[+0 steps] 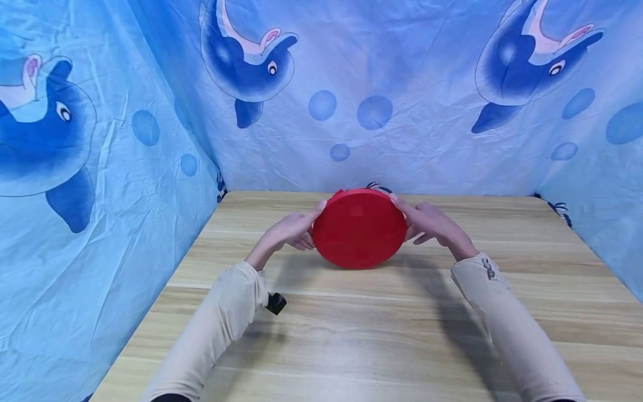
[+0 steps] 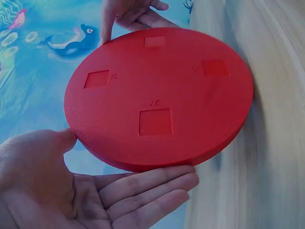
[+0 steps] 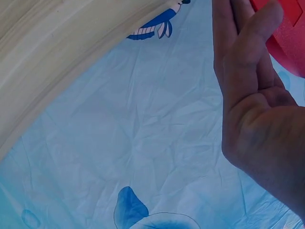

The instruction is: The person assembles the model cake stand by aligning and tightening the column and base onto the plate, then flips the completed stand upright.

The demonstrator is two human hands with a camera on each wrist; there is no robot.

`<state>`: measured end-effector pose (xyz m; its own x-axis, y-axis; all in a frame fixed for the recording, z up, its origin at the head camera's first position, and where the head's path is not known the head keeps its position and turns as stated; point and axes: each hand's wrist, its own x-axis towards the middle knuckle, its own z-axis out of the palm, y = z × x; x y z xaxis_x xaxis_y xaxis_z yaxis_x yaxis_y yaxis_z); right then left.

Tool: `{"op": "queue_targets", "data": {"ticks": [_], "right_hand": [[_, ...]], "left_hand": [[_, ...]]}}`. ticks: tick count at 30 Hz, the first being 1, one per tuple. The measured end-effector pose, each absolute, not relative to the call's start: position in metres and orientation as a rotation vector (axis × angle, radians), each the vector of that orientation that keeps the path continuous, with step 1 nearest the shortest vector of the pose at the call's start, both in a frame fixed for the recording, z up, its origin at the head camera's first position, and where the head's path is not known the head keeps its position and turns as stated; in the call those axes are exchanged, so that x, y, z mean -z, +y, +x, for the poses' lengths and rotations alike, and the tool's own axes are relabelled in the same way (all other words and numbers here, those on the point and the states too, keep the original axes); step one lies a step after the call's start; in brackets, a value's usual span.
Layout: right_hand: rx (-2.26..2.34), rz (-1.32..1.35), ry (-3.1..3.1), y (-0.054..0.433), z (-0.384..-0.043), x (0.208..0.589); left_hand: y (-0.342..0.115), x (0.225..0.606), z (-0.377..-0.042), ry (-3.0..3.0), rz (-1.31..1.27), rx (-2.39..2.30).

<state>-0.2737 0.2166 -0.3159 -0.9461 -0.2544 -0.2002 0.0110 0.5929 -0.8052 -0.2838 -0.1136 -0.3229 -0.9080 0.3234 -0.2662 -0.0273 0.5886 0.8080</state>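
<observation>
A red round disc point(image 1: 359, 229) is held on edge between my two hands at the far middle of the table. Shallow square recesses mark its flat face in the left wrist view, and "27" is legible beside one of them. My left hand point(image 1: 293, 229) grips the disc's left rim, with its thumb high on the edge and its fingers lower along the side. On the opposite rim, my right hand point(image 1: 431, 223) holds on in the same way. The disc's back is hidden. Whether its lower edge touches the table I cannot tell.
Under the disc is a wood-grain table point(image 1: 351, 335). Blue cloth point(image 1: 422, 156) printed with dolphins and bubbles hangs at the back and both sides. A small black object point(image 1: 276, 303) shows at the left sleeve.
</observation>
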Motion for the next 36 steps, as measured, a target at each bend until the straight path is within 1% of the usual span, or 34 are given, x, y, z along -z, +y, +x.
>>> {"op": "queue_targets", "data": {"ticks": [19,36], "right_hand": [[1.207,-0.23,2.517,0.222,-0.278,0.31],[1.193,-0.239,2.537,0.224,-0.283,0.312]], "left_hand": [[-0.11,0.312,-0.299,2.296,0.227,-1.126],[-0.11,0.31,-0.296,2.334,0.247,-1.16]]}}
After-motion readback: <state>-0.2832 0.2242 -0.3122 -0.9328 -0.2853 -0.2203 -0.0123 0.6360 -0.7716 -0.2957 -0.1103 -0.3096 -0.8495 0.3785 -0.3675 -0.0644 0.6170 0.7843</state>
